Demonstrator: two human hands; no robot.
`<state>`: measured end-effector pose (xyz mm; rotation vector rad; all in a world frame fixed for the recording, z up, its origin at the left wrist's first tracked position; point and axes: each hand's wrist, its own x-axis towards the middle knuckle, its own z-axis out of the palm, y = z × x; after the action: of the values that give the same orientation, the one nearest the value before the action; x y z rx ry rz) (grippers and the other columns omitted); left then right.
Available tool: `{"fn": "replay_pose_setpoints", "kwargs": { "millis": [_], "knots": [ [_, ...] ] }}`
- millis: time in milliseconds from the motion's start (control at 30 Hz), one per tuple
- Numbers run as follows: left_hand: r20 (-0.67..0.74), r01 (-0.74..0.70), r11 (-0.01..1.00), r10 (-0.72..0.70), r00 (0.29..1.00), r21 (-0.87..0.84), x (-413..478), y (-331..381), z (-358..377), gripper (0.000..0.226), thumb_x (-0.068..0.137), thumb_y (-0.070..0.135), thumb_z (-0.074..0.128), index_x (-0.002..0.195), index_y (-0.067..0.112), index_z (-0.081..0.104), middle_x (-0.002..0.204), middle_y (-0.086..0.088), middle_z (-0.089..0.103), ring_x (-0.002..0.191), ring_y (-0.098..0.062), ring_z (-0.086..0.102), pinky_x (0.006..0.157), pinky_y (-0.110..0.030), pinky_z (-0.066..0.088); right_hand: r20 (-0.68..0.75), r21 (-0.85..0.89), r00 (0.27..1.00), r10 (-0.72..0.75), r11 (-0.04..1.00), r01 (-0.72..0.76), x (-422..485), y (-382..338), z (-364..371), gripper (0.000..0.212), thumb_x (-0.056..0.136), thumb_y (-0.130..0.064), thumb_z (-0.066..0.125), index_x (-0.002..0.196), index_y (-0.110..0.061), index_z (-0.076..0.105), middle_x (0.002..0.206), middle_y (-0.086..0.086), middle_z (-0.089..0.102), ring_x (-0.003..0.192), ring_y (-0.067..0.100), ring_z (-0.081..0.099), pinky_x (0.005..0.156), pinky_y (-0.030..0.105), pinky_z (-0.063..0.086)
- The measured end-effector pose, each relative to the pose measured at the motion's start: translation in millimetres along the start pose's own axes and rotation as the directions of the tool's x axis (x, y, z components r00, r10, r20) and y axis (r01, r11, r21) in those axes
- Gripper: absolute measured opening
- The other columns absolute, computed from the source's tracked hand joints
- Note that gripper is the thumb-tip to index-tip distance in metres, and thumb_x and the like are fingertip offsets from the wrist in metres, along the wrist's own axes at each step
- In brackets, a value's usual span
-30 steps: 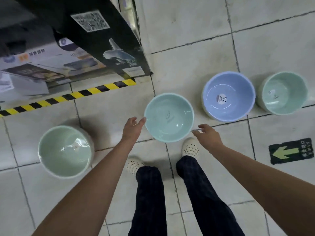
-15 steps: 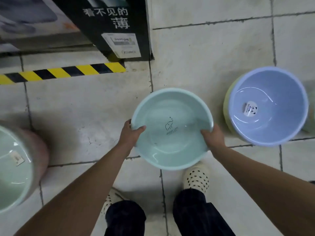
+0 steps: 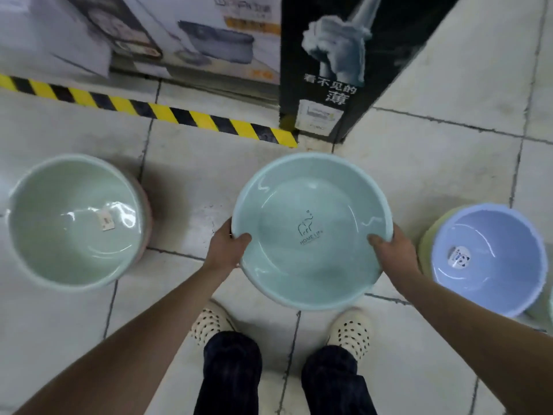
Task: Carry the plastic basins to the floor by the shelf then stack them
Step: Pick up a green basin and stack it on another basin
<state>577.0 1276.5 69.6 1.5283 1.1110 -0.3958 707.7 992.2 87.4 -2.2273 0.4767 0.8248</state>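
I hold a pale blue-green basin [image 3: 311, 205] with an elephant logo inside, lifted above the tiled floor in front of my feet. My left hand [image 3: 227, 245] grips its left rim and my right hand [image 3: 392, 250] grips its right rim, thumbs inside. A light green basin [image 3: 71, 223] with a small label inside sits on the floor at the left, apparently atop a pinkish one. A lilac-blue basin [image 3: 490, 259] with a panda sticker sits at the right, nested in a yellow-green one.
A black carton [image 3: 338, 64] and white product boxes [image 3: 167, 37] stand along the top, behind a yellow-black hazard tape line [image 3: 167, 113] on the floor. My feet in dotted cream slippers [image 3: 350, 333] stand below the held basin.
Both hands closed on the blue-green basin's rim and raised it off the floor. The view swung left, bringing the green basin at the left fully into sight.
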Motion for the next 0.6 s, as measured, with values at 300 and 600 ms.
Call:
{"fn": "replay_pose_setpoints", "kwargs": {
  "millis": [300,600],
  "knots": [
    [-0.341,0.003,0.947,-0.119,0.933,-0.321,-105.4,30.1,-224.9,0.024,0.070,0.012,0.059,0.094,0.011,0.062,0.079,-0.005,0.066,0.070,-0.020,0.063,0.060,-0.032,0.053,0.254,-0.123,0.937,-0.238,0.953,0.276,-128.7,-225.4,88.2,0.042,0.077,-0.018,0.062,0.119,-0.019,0.061,0.102,0.004,0.067,0.093,0.028,0.063,0.074,0.031,0.051],
    [-0.468,0.007,0.881,-0.258,0.845,-0.473,-152.6,-8.2,-397.4,0.014,0.079,0.009,0.062,0.091,0.016,0.067,0.079,-0.001,0.069,0.077,-0.028,0.066,0.064,-0.031,0.053,0.430,-0.172,0.864,-0.262,0.915,0.364,-233.2,-341.9,214.2,0.023,0.082,-0.008,0.064,0.099,-0.022,0.065,0.097,0.006,0.070,0.090,0.029,0.066,0.076,0.041,0.056]
  ]
}}
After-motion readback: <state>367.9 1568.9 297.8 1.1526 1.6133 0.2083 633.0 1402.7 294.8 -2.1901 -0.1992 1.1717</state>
